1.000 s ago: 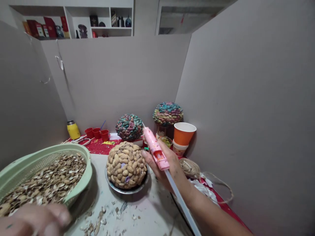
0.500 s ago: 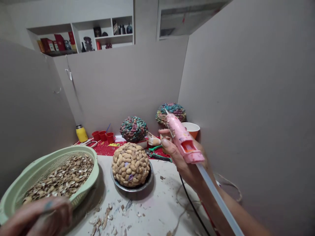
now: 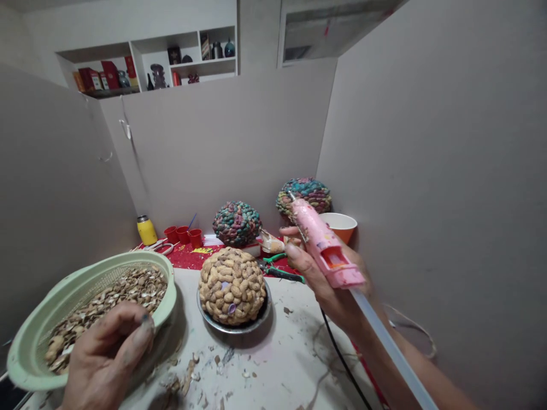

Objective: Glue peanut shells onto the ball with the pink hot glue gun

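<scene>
My right hand [image 3: 320, 279] grips a pink hot glue gun [image 3: 320, 239], nozzle pointing up and away to the left. A long translucent glue stick [image 3: 391, 344] runs out of its back end. At the lower left, my left hand [image 3: 109, 350] is curled with thumb and fingertips together; anything in the pinch is hidden. It hangs in front of a pale green basket [image 3: 171, 290] of shell pieces [image 3: 132, 290]. Between the hands, a ball covered in peanut shells [image 3: 233, 287] rests in a metal bowl [image 3: 267, 307], with small purple patches showing between shells.
Two coloured shell-covered balls [image 3: 237, 223] stand at the back. Green-handled pliers [image 3: 284, 275], red cups [image 3: 195, 238], a yellow jar [image 3: 147, 232] and an orange-and-white bowl [image 3: 344, 230] line the rear. Shell scraps [image 3: 188, 376] litter the table; a black cord [image 3: 342, 361] crosses its right side.
My left hand has risen and moved right, its fingers now clearly in view by the basket. The whole view has shifted slightly; my right hand keeps its hold on the glue gun.
</scene>
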`<action>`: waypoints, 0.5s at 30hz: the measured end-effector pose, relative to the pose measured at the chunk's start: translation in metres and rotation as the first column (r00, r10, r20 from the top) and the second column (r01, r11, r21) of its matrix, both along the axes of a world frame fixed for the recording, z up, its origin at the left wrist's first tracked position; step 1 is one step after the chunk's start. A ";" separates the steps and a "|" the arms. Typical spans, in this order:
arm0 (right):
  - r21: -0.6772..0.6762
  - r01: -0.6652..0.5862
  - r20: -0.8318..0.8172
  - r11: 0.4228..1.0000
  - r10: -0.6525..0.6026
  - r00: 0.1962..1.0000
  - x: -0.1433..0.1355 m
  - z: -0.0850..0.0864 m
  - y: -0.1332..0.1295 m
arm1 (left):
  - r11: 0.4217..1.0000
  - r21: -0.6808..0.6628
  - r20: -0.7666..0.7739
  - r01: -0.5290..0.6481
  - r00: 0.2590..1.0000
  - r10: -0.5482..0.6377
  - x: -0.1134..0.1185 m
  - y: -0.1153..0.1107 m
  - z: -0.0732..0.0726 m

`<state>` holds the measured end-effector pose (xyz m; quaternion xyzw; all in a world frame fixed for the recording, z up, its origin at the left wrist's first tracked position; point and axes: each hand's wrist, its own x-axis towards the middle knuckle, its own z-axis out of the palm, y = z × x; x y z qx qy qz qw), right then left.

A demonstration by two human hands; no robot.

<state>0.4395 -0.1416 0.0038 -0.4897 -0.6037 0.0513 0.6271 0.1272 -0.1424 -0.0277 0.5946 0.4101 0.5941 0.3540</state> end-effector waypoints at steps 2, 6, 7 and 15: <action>-0.036 -0.037 -0.031 0.999 0.035 0.999 -0.001 -0.003 0.000 | 0.987 -0.118 0.142 0.110 0.986 -0.093 0.004 0.001 0.006; -0.123 -0.252 -0.195 0.960 0.225 0.955 -0.011 -0.012 0.000 | 0.866 -0.232 0.340 0.443 0.871 -0.354 0.014 0.007 0.018; -0.139 -0.313 -0.236 0.939 0.275 0.932 -0.016 -0.014 -0.002 | 0.828 -0.230 0.374 0.512 0.832 -0.411 0.016 0.009 0.019; -0.240 -0.709 -0.428 0.663 0.583 0.691 -0.061 -0.029 -0.020 | 0.557 -0.202 0.571 0.806 0.559 -0.601 0.044 0.011 0.012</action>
